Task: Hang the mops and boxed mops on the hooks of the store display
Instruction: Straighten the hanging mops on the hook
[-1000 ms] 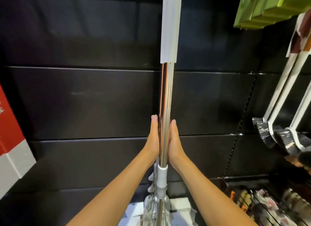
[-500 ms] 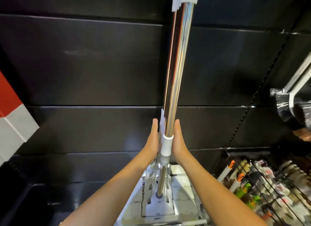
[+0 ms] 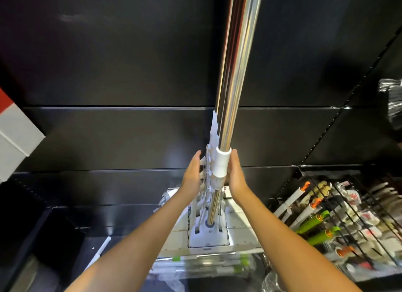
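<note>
A mop with a shiny chrome pole point(image 3: 236, 78) hangs upright in front of the black display wall point(image 3: 113, 63); its top runs out of view. A white collar point(image 3: 222, 163) joins the pole to the white wringer frame and flat mop head point(image 3: 207, 237) below. My left hand point(image 3: 192, 172) is flat against the frame's left side. My right hand point(image 3: 236, 174) presses flat on the collar's right side. Both palms face inward with fingers straight, so the mop is pinched between them. No hook is in view.
A red and white box point(image 3: 15, 130) hangs at the left edge. Wire baskets point(image 3: 339, 217) at lower right hold brushes with green and orange handles. Packaged mop parts in plastic point(image 3: 208, 265) lie below the mop head. Black bristles point(image 3: 391, 104) show at far right.
The view has tilted downward and both hands have slid down the pole from the chrome section to the white collar. The mop head and baskets now show more fully.
</note>
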The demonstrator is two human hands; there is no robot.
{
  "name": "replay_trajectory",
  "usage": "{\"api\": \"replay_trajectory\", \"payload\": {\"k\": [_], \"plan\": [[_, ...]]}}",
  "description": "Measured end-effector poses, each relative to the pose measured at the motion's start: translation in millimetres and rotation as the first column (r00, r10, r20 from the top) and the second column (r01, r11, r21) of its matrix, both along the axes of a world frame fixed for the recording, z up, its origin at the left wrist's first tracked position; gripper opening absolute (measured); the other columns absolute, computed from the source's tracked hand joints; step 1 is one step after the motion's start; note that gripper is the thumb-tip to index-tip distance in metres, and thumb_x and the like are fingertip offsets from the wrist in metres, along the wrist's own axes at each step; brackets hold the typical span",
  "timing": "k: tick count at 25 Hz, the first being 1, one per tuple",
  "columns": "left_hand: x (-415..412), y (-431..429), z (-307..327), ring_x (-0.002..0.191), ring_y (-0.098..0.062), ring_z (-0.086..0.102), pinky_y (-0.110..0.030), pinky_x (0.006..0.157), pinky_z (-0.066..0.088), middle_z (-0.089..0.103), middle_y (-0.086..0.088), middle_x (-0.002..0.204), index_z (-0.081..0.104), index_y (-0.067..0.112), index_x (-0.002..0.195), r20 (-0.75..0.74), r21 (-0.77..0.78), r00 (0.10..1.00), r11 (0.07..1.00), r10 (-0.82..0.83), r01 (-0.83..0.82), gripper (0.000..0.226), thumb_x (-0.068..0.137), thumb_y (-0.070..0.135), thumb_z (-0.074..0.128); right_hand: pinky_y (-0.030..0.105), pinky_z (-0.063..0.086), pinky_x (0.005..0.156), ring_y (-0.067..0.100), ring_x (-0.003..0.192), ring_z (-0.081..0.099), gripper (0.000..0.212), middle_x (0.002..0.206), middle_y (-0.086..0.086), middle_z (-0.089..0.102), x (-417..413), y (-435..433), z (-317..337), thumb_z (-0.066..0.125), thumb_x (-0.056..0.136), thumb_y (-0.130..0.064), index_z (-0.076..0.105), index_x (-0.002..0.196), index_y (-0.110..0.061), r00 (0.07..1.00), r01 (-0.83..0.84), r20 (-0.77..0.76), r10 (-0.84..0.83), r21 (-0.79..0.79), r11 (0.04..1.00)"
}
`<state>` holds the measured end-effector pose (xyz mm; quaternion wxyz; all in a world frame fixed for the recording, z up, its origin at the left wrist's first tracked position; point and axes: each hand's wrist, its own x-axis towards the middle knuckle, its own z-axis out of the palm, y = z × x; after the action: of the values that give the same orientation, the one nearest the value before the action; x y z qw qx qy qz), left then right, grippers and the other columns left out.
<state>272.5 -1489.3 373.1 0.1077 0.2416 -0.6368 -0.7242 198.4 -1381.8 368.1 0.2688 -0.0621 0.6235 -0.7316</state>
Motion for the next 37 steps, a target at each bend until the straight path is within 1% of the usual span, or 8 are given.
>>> {"api": "replay_trajectory", "payload": {"k": [3, 5, 9, 12, 18, 24, 29, 37], "plan": [[48.0, -29.3, -53.5, 0.16, -0.016, 0.016, -0.035, 0.128, 0.017, 0.02, 0.006, 0.172, 0.021, 0.024, 0.165, 0.306, -0.436, 0.951, 0.881, -0.049, 0.186, 0.063, 0.107, 0.016, 0.044, 0.037, 0.017, 0.127, 0.019, 0.151, 0.032, 0.066, 0.164, -0.001, 0.035, 2.2, 37.3, -44.8, 0.035, 0.105, -0.058, 0.033, 0.159, -0.02, 0.992, 0.024, -0.123, 0.017, 0.33, 0.944], [82.7, -46.8, -99.9, 0.162, -0.017, 0.005, -0.037, 0.13, 0.012, 0.007, 0.003, 0.175, 0.01, 0.024, 0.166, 0.511, -0.579, 0.856, 0.702, -0.085, 0.415, 0.079, 0.101, 0.019, 0.054, 0.033, 0.019, 0.123, 0.022, 0.153, 0.029, 0.059, 0.166, 0.004, 0.031, 8.2, 68.4, -86.2, 0.044, 0.108, -0.041, 0.029, 0.16, -0.016, 0.98, -0.037, -0.142, 0.14, 0.563, 0.826], [130.0, -51.2, -161.1, 0.161, -0.018, -0.013, -0.051, 0.13, -0.002, -0.015, 0.014, 0.171, -0.009, 0.032, 0.165, 0.802, -0.503, 0.583, 0.382, -0.127, 0.776, 0.123, 0.077, 0.082, 0.06, 0.04, 0.023, 0.125, 0.029, 0.154, 0.024, 0.085, 0.167, 0.01, 0.024, 25.2, 123.7, -155.7, 0.069, 0.092, -0.039, 0.024, 0.161, -0.017, 0.87, -0.205, -0.026, 0.492, 0.889, 0.41], [142.6, -46.9, -187.9, 0.161, -0.018, -0.016, -0.05, 0.131, 0.001, -0.02, 0.007, 0.173, -0.011, 0.027, 0.165, 0.855, -0.484, 0.511, 0.212, -0.094, 0.849, 0.111, 0.09, 0.069, 0.058, 0.04, 0.014, 0.126, 0.029, 0.158, 0.004, 0.096, 0.171, 0.005, 0.005, 35.1, 142.0, -174.9, 0.07, 0.089, -0.046, 0.014, 0.164, -0.023, 0.747, -0.225, 0.05, 0.663, 0.957, 0.182], [127.4, -48.4, -196.1, 0.162, -0.018, -0.01, -0.032, 0.131, 0.013, -0.012, 0.006, 0.174, -0.003, 0.021, 0.167, 0.852, -0.507, 0.521, 0.169, -0.051, 0.845, 0.088, 0.105, 0.043, 0.055, 0.046, 0.032, 0.121, 0.033, 0.151, 0.015, 0.075, 0.166, 0.008, 0.017, 23.8, 139.8, -190.4, 0.069, 0.094, -0.032, 0.029, 0.156, -0.024, 0.671, -0.033, -0.058, 0.739, 0.994, 0.109], [124.1, -57.4, -203.0, 0.162, -0.016, -0.009, -0.033, 0.126, 0.031, -0.009, 0.009, 0.175, 0.004, 0.023, 0.167, 0.832, -0.525, 0.551, 0.231, -0.064, 0.819, 0.086, 0.103, 0.033, 0.062, 0.046, 0.045, 0.111, 0.027, 0.145, 0.023, 0.072, 0.159, 0.001, 0.026, 20.1, 142.8, -193.5, 0.072, 0.091, -0.043, 0.034, 0.152, -0.031, 0.658, 0.004, -0.084, 0.749, 0.994, 0.108], [119.7, -55.6, -188.9, 0.162, -0.02, 0.005, -0.046, 0.122, 0.037, 0.006, 0.006, 0.175, 0.016, 0.024, 0.164, 0.848, -0.512, 0.528, 0.18, -0.051, 0.84, 0.084, 0.098, 0.032, 0.068, 0.048, 0.036, 0.115, 0.032, 0.147, 0.024, 0.065, 0.162, 0.005, 0.022, 26.6, 125.3, -167.1, 0.062, 0.095, -0.034, 0.034, 0.153, -0.025, 0.68, -0.117, 0.092, 0.728, 0.993, -0.017], [122.7, -64.6, -162.9, 0.16, -0.02, 0.017, -0.044, 0.125, 0.03, 0.012, 0.006, 0.174, 0.02, 0.032, 0.164, 0.877, -0.446, 0.466, 0.16, -0.115, 0.88, 0.076, 0.1, 0.035, 0.061, 0.049, 0.023, 0.124, 0.029, 0.153, 0.017, 0.073, 0.168, 0.0, 0.018, 41.6, 111.5, -128.8, 0.057, 0.089, -0.048, 0.03, 0.156, -0.036, 0.695, -0.142, 0.118, 0.709, 0.99, -0.026]]}}
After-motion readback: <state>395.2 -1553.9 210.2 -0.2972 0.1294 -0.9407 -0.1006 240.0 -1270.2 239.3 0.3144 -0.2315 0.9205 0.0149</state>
